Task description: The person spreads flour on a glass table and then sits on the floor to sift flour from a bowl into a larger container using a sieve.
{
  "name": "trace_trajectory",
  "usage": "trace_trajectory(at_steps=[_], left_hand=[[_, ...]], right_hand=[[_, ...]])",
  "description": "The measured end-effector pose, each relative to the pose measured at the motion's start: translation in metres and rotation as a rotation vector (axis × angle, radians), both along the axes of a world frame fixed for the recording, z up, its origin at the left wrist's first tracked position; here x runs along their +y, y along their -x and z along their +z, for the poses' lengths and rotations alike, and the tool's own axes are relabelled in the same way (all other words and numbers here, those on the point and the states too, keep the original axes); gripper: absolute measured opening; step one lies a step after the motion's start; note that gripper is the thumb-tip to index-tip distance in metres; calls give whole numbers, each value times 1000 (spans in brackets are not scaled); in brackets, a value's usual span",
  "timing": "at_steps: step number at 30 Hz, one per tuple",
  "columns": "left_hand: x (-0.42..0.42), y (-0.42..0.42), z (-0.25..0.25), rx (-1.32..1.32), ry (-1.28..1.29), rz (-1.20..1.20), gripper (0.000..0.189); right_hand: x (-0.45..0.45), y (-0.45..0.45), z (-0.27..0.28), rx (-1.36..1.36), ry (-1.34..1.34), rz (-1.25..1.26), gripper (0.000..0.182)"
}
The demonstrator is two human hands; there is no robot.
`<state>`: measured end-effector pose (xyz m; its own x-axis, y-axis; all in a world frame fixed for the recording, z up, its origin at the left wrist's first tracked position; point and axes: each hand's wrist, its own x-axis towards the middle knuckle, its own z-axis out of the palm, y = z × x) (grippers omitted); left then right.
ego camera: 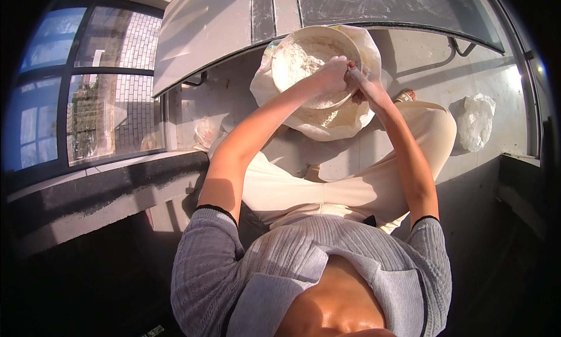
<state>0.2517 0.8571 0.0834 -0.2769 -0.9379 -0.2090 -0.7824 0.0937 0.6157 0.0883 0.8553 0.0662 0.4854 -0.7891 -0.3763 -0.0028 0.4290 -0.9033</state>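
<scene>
A round, pale bowl (350, 41) holding white flour (302, 56) is tilted above an opened white sack (370, 47). More flour (315, 118) shows in the sack below the bowl. My right hand (366, 82) grips the bowl's near-right rim, thumb on top and fingertips showing underneath. My left hand (334, 74) is curled over the flour inside the bowl, close against my right thumb. White powder coats both hands. The inside of the left fist is hidden, so whether it holds anything does not show.
A table (210, 25) with a dark, powder-dusted panel overhangs the sack's far side. On the floor to the right lies a crumpled clear plastic bag (477, 122); another plastic bag (206, 133) sits at left by the window (114, 87). My bent legs (420, 139) flank the sack.
</scene>
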Motion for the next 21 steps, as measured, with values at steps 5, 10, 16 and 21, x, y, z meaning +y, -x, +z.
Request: trace_trajectory(at_steps=[5,10,16,21], left_hand=[[-26,-25,37,-507,226,-90,31],[-16,-61,43,-396,-230,145,47],[30,-28,41,-203,-242,88,61],[25,-10,22,-9,-147,352,51]], right_hand=[[-1,3,3,15,51,20,64],[-1,-1,4,-12,36,-5,62],[-1,0,-3,-14,21,-37,66],[3,-5,6,87,61,-47,70]])
